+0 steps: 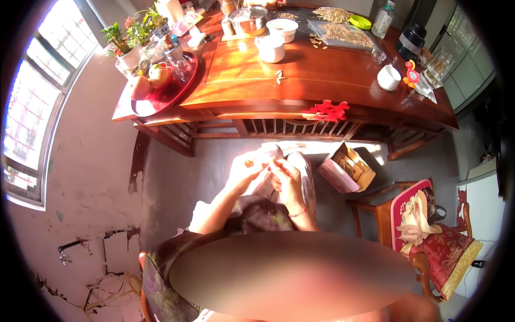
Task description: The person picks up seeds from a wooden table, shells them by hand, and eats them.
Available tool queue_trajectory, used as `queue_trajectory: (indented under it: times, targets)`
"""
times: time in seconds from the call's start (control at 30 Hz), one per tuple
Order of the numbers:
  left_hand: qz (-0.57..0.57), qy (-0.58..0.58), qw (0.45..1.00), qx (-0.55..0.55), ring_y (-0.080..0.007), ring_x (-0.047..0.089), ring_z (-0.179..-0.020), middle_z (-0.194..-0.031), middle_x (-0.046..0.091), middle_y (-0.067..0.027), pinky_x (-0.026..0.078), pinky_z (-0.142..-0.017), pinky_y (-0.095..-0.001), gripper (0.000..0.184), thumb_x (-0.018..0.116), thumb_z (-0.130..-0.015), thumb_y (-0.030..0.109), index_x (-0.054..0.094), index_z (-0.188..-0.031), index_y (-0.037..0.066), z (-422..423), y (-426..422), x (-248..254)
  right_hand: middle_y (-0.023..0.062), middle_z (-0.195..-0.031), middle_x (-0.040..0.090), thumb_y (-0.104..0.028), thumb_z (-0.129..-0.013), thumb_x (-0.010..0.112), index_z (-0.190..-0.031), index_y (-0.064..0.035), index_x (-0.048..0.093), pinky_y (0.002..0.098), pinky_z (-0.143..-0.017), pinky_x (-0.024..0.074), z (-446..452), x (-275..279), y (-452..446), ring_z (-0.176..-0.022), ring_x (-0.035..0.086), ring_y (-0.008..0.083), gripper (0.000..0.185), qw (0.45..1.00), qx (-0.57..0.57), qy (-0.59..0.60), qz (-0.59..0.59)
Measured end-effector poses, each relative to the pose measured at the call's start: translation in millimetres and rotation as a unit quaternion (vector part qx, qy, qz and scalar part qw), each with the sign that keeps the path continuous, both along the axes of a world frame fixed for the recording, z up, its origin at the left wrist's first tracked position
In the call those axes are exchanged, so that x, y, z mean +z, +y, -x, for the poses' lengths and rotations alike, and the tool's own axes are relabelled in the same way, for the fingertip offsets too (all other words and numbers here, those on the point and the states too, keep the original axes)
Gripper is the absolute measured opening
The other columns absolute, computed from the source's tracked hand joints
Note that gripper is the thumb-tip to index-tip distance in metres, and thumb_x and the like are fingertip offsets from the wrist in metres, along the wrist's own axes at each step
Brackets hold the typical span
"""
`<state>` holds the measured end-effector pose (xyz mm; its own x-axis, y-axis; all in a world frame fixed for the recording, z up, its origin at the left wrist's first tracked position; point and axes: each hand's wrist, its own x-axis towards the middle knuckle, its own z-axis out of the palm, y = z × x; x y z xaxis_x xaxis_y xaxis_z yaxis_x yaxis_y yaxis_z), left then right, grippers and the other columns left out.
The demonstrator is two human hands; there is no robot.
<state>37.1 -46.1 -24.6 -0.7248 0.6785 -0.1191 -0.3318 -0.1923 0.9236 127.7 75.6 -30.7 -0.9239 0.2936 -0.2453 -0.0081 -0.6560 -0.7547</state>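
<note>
Above my lap, my left hand [248, 167] and my right hand [286, 180] meet with fingers bent. Their fingertips pinch together at something too small and overexposed to make out. A red bracelet [297, 213] circles my right wrist. On the wooden table [236, 80] ahead lie a few pale small pieces [279, 77], near a white mug [271, 49]. Behind the mug stand a white tub [283, 31] and a steel pot [250, 22]. Farther right, a clear plastic bag [343, 35] bears many tan, shell-like pieces, with another heap [331, 14] behind it.
A red tray [189, 80] with fruit and glasses sits at the table's left. To the right are a white cup [389, 78], a toy duck [411, 74] and a dark jar [412, 40]. An open cardboard box [346, 169] rests on the floor beside a cushioned chair [397, 214].
</note>
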Motion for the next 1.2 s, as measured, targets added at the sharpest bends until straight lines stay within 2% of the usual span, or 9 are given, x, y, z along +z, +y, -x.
queue_trajectory:
  times: [0.2,0.27,0.47,0.57,0.63,0.87,1.2]
  targets:
    - [-0.019,0.012,1.000,-0.002,-0.0118,0.057,-0.084,-0.087,0.062,-0.0048,0.047,-0.081,-0.0270,0.009,0.065,-0.081,0.007,0.060,-0.084,0.001,1.1,-0.2,-6.3,-0.0096,-0.053,0.037,-0.017,-0.091,0.057,-0.083,-0.0046,0.059,0.0168,-0.038,0.0167,-0.7,-4.5,0.6,-0.040,0.025,-0.0013,0.015,1.000,0.014,0.004,0.006]
    - [0.003,0.061,0.998,0.020,-0.0020,0.036,-0.053,-0.073,0.058,0.0003,0.026,-0.047,-0.0170,0.017,0.067,-0.081,0.019,0.058,-0.079,0.006,-3.6,4.6,3.4,-0.0096,-0.053,0.037,-0.017,-0.091,0.057,-0.082,-0.0046,0.059,0.0169,-0.038,0.0165,-1.0,-4.4,0.8,-0.040,0.025,-0.0012,0.015,1.000,0.014,0.004,0.002]
    - [0.022,0.061,0.998,0.016,-0.0018,0.036,-0.053,-0.072,0.058,0.0010,0.026,-0.047,-0.0171,0.017,0.068,-0.080,0.020,0.059,-0.079,0.006,-2.5,3.3,6.1,-0.0089,-0.052,0.036,-0.017,-0.092,0.056,-0.083,-0.0043,0.059,0.0178,-0.038,0.0163,-1.1,-6.4,1.3,-0.040,0.025,-0.0004,0.016,0.999,0.029,0.024,0.009]
    - [0.037,0.069,0.997,0.017,-0.0016,0.037,-0.053,-0.072,0.058,0.0017,0.027,-0.048,-0.0169,0.018,0.068,-0.080,0.021,0.059,-0.080,0.006,-2.2,3.3,5.5,-0.0084,-0.052,0.035,-0.013,-0.093,0.053,-0.084,-0.0016,0.057,0.0171,-0.036,0.0144,-0.3,-6.5,0.8,-0.039,0.024,-0.0010,0.015,1.000,0.015,0.018,-0.008]
    - [0.039,0.069,0.997,0.013,-0.0016,0.037,-0.054,-0.072,0.057,0.0020,0.027,-0.048,-0.0166,0.017,0.068,-0.080,0.021,0.060,-0.081,0.005,-1.7,2.2,6.1,-0.0089,-0.052,0.037,-0.017,-0.091,0.056,-0.082,-0.0039,0.059,0.0178,-0.039,0.0173,-0.7,-6.6,2.1,-0.041,0.026,-0.0004,0.016,1.000,0.019,0.008,-0.019]
    - [0.058,0.091,0.994,0.002,-0.0019,0.042,-0.059,-0.074,0.058,0.0022,0.031,-0.052,-0.0163,0.014,0.066,-0.081,0.018,0.061,-0.084,0.005,1.4,-1.4,2.6,-0.0092,-0.053,0.037,-0.017,-0.091,0.057,-0.082,-0.0035,0.060,0.0176,-0.039,0.0175,-0.7,-3.8,0.9,-0.041,0.026,-0.0004,0.016,0.999,0.013,0.000,-0.036]
    - [0.017,0.067,0.998,0.007,-0.0018,0.039,-0.056,-0.076,0.060,-0.0003,0.029,-0.049,-0.0171,0.015,0.066,-0.082,0.017,0.059,-0.081,0.004,-2.3,2.8,3.9,-0.0094,-0.053,0.035,-0.015,-0.091,0.056,-0.083,-0.0021,0.059,0.0177,-0.038,0.0156,-0.8,-7.3,1.3,-0.040,0.024,-0.0007,0.016,1.000,0.016,0.002,-0.019]
